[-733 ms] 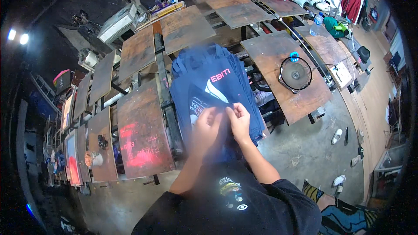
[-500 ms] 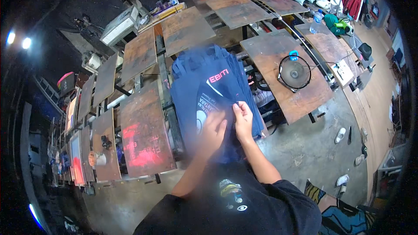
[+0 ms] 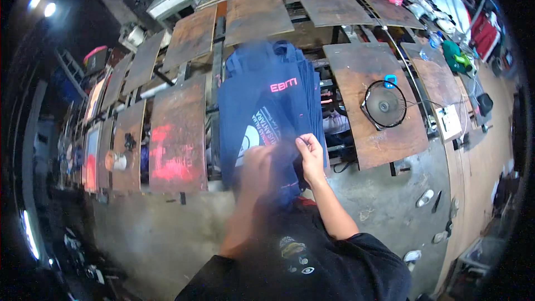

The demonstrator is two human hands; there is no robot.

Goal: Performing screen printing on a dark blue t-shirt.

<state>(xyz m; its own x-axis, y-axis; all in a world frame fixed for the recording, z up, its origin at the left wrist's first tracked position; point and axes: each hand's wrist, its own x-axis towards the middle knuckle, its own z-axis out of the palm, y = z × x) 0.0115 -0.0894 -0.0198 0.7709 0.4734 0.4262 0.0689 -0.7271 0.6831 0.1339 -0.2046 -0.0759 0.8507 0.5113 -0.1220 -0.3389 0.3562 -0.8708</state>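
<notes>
Head view: a navy bag (image 3: 239, 97) is pinched by the right hand (image 3: 313, 159), fingers closed; the left hand's (image 3: 257, 167) hold (blurred) cannot be told.

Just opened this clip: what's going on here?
A person in a dark shirt is working with both bare hands over a stack of dark blue cloth bags. The left hand, badly blurred, is over the lower part of the printed top bag. The right hand is beside it, thumb and fingers close together; whether they grip cloth is unclear. A fan sits on a board to the right.
</notes>
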